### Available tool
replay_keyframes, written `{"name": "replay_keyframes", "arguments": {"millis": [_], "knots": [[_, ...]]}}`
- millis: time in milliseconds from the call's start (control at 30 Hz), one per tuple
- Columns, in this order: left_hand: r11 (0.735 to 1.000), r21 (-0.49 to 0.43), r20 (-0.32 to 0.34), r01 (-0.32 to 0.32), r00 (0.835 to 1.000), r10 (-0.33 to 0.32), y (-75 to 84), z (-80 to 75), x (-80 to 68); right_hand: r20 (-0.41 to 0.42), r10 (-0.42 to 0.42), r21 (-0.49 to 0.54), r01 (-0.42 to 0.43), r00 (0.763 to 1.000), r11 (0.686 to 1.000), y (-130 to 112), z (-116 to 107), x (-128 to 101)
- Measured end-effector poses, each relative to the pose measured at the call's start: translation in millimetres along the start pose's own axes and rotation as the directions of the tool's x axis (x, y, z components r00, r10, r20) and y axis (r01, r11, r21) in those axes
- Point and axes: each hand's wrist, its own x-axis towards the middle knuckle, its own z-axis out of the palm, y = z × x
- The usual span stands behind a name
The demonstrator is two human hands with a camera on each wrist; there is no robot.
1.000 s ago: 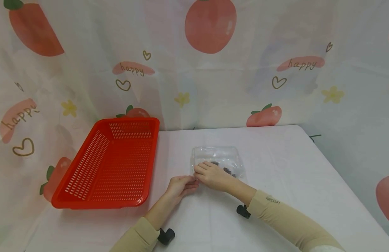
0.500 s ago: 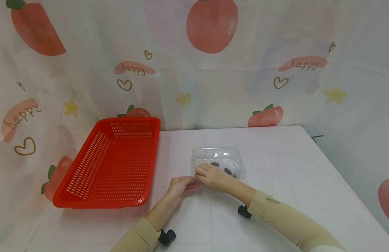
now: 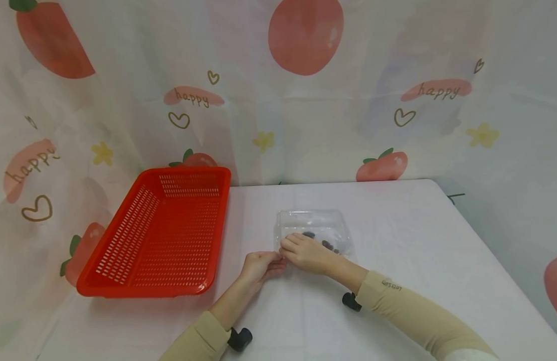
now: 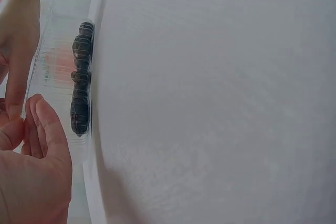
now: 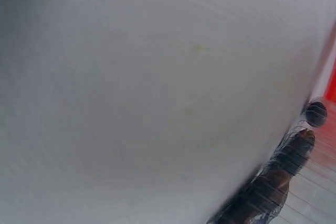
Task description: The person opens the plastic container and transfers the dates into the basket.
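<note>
A clear plastic clamshell box (image 3: 312,219) lies on the table ahead of me. Several dark, oblong pieces (image 4: 80,111) show through its ribbed side; their kind is unclear. At the box's near left corner, my left hand (image 3: 256,268) pinches the rim between thumb and fingers, palm turned up. My right hand (image 3: 307,254) reaches over the front of the box and grips the same edge, its fingertips meeting the left thumb. The right hand covers part of the box in the head view. The right wrist view catches the dark pieces (image 5: 294,153) but no hand.
A red perforated plastic basket (image 3: 174,245) stands on the left of the white-covered table (image 3: 395,215). Behind hangs a curtain (image 3: 305,115) printed with fruit and hearts. Each wrist carries a small black camera mount (image 3: 239,340).
Both hands stay at the same corner of the box with almost no movement. The head view has shifted very slightly.
</note>
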Motion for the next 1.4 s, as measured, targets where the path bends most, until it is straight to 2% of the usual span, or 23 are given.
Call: {"name": "replay_keyframes", "arguments": {"millis": [700,833,967,1133,1200,1400], "knots": [[0.999,0.023,0.013,-0.030,0.999,0.030,-1.8,0.7,-4.2,-0.034,0.006,0.010,-0.005,0.999,1.000,-2.3,4.8,-3.9],[1.000,0.012,0.032,-0.021,0.999,0.020,-1.8,-2.0,-4.1,-0.093,0.041,0.072,-0.035,0.995,0.997,3.5,0.0,3.4],[0.999,-0.008,0.012,-0.042,0.999,0.042,1.9,-7.2,-3.6,-0.170,0.075,0.109,-0.057,0.983,0.992,17.7,-8.6,18.1],[1.000,0.002,-0.011,-0.018,1.000,0.018,2.7,-10.8,-2.2,-0.178,0.005,0.038,0.002,0.984,0.999,28.3,-14.4,23.2],[1.000,0.005,-0.007,0.005,1.000,-0.005,1.4,-10.0,-2.3,-0.160,-0.013,0.019,0.016,0.987,1.000,28.9,-15.9,23.1],[1.000,0.005,0.004,0.007,1.000,-0.007,0.3,-6.6,-2.7,-0.099,-0.028,-0.056,0.023,0.995,0.998,31.1,-20.4,25.8]]}}
